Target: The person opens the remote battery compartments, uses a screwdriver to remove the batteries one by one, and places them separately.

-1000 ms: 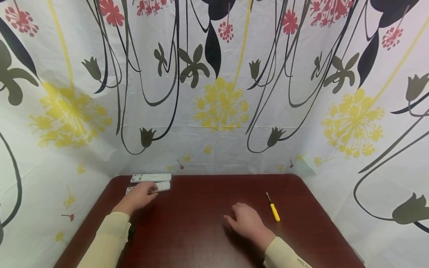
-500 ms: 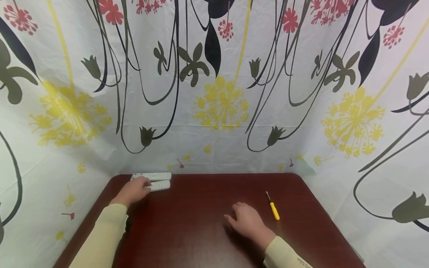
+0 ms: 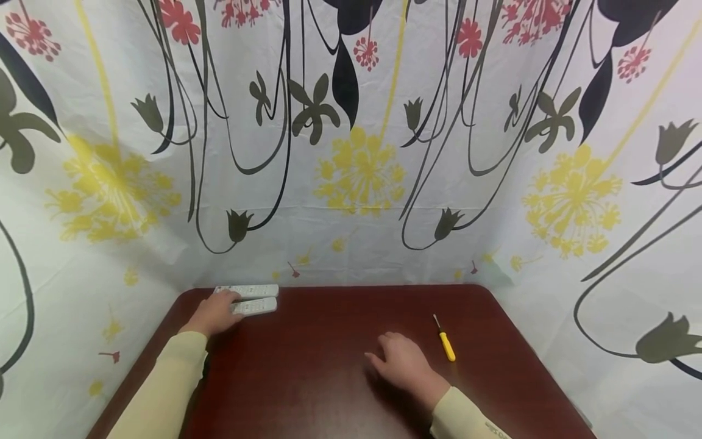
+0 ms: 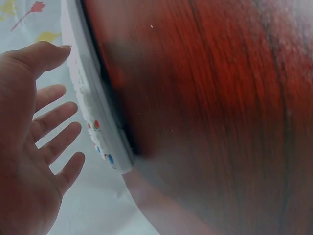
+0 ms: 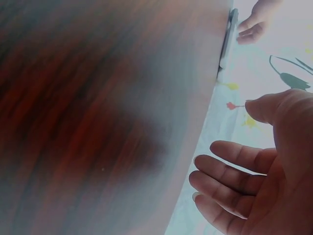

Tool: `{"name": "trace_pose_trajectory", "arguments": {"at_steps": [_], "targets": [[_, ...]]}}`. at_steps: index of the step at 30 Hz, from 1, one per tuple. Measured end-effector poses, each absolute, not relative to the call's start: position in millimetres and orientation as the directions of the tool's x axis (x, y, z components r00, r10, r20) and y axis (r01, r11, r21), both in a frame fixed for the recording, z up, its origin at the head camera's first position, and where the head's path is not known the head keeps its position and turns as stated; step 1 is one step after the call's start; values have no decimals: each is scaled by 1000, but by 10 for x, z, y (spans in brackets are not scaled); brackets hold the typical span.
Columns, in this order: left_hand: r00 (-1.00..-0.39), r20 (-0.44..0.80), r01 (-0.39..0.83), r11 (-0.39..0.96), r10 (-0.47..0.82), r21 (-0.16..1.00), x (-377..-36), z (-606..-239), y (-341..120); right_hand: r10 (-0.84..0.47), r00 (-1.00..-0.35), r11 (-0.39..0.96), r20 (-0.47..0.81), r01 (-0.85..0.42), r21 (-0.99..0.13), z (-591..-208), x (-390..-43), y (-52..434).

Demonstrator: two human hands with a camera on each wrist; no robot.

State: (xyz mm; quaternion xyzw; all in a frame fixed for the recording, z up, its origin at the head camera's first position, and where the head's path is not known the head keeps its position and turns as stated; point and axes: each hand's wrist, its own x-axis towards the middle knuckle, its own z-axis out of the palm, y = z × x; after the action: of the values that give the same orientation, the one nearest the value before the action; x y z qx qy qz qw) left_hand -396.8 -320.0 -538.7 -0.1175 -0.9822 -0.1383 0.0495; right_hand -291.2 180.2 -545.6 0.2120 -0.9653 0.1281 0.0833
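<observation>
Two white remote controls lie side by side at the far left corner of the dark red table (image 3: 329, 378), their long sides parallel to the back edge: the far remote (image 3: 249, 290) just beside the floral cloth backdrop (image 3: 356, 171), the near remote (image 3: 255, 306) close in front of it. The left hand (image 3: 215, 314) lies over the left ends of both, its fingertips reaching to the far remote. In the left wrist view the fingers (image 4: 54, 115) are spread and straight, the thumb pointing toward the remote's edge, and the palm is not wrapped round anything; the buttoned face of a remote stands just beside the fingertips, though whether they actually touch it cannot be told.

The right hand (image 3: 406, 366) rests palm down on the table near the middle, fingers loosely extended and holding nothing. A yellow-handled screwdriver (image 3: 445, 342) lies just to its right, apart from the fingers, tip pointing toward the backdrop.

Compared with a second ago, the left hand has moved farther back and to the left: then it covered the near remote's left part, with the far remote fully visible above it; now it reaches the far one, and more of the near remote's right end shows. The right hand and the screwdriver have stayed where they were.
</observation>
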Motion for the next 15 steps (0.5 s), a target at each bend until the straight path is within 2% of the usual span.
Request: {"name": "trace_pose_trajectory", "arguments": {"at_steps": [11,15], "targets": [[-981,46,195,949,190,246,-4026,-5438,-3279,-396,-891,883,220,-436,-177,-5476,-2917,1824],[-984,3,169,944,176,282,-4034,-5440,-3283,-390,-897,887,210,-427,-176,-5472,-2915,1831]]}}
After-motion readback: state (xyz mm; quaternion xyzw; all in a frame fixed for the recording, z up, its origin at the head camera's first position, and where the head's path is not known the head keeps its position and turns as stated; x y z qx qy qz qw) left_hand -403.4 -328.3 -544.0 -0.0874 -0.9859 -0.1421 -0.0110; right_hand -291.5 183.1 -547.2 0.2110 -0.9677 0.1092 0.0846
